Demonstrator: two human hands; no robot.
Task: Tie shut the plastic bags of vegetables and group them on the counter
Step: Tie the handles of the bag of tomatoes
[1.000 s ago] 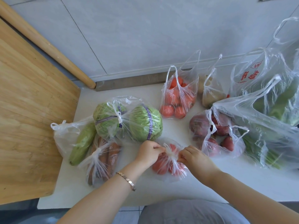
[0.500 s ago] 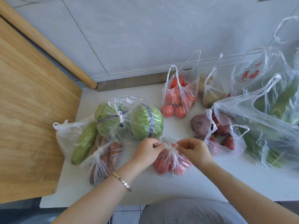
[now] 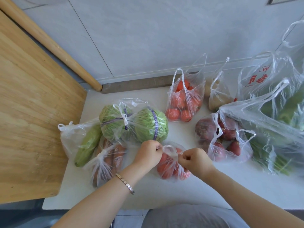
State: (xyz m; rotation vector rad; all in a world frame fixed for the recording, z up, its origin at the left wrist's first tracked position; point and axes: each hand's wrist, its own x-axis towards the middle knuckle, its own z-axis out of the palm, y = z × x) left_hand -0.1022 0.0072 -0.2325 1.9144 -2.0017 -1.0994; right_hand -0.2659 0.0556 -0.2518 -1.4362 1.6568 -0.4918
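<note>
A small clear bag of tomatoes [image 3: 167, 167] lies on the white counter [image 3: 181, 193] in front of me. My left hand [image 3: 148, 153] pinches one handle of it and my right hand [image 3: 195, 160] pinches the other, with a loop of plastic between them. To the left lie knotted bags: two green cabbages [image 3: 133, 124], a green squash [image 3: 87, 143] and carrots [image 3: 107, 160]. A taller open bag of tomatoes [image 3: 184, 102] stands behind, and an open bag of red onions [image 3: 222, 139] sits to the right.
A wooden board [image 3: 32, 120] covers the left side, with a rolling pin [image 3: 49, 45] along the tiled wall. Large open bags of green vegetables [image 3: 279, 122] fill the right. A small bag of pale produce [image 3: 218, 97] stands at the back.
My hands have drawn the two handles of the small tomato bag up and apart, forming a loop between them. The other bags have not moved.
</note>
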